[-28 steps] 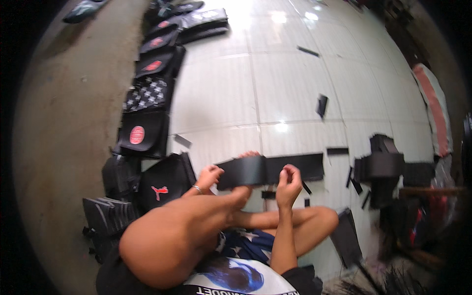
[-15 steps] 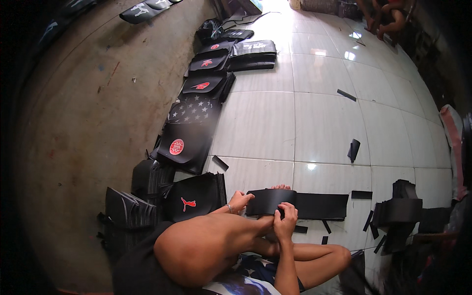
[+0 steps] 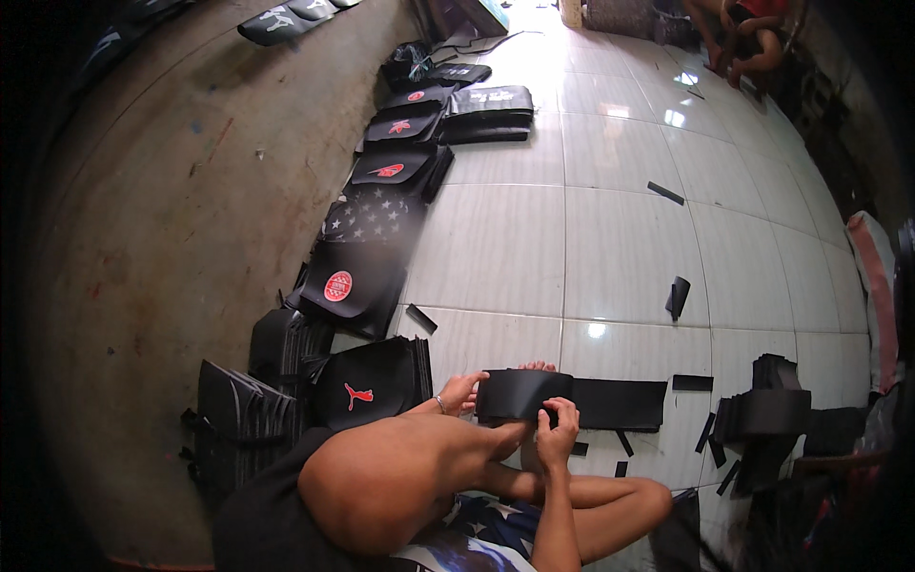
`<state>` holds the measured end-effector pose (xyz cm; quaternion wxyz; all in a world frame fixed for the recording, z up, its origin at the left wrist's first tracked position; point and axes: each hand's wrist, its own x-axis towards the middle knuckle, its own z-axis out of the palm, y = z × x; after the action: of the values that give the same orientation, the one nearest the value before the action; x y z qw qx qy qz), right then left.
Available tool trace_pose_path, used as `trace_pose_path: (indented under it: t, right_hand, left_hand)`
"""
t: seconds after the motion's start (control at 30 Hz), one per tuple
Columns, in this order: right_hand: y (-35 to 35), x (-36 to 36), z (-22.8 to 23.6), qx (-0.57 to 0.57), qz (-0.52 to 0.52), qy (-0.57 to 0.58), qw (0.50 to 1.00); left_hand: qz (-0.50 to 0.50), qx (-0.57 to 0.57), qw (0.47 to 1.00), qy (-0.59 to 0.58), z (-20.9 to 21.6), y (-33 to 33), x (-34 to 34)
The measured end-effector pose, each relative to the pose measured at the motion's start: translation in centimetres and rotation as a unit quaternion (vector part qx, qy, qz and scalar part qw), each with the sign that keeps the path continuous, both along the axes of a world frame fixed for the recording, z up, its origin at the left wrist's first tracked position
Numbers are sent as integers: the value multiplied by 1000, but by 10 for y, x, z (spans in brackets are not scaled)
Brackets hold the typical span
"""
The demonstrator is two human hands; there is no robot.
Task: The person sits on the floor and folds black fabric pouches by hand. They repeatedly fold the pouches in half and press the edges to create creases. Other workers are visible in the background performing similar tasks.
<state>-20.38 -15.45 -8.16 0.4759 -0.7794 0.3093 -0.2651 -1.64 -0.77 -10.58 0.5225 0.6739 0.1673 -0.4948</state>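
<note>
A black rectangular sheet [image 3: 519, 389], slightly bowed, lies across my foot in front of my shin. My left hand [image 3: 464, 391], with a bracelet at its wrist, pinches the sheet's left end. At the sheet's lower right corner, my right hand [image 3: 559, 429] has its fingers curled toward the thumb. A dark patch shows between those fingertips; what they hold cannot be made out. A flat black strip stack [image 3: 624, 404] extends from under the sheet to the right.
Black flaps with a red emblem [image 3: 374, 386] are stacked left, beside a row of printed flaps [image 3: 357, 281] along the wall. More black pieces [image 3: 765, 410] are piled at right. Small black offcuts [image 3: 678, 297] litter the tiles. Another person [image 3: 753, 48] sits far right.
My right hand has drawn slightly down and away from the middle of the sheet toward its lower right corner. The left hand keeps its hold. The whole view has shifted a little.
</note>
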Motion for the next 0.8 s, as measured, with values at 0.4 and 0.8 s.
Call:
trace_pose_path:
  t: [0.4,0.8]
  right_hand:
    - [6,4,2,7,-20,16,1000]
    - [-4,2,16,55,-26,-24,998]
  left_hand:
    - [-89,-144,979,115,71,51,-47]
    - [-82,-170,974,127,95,70,-59]
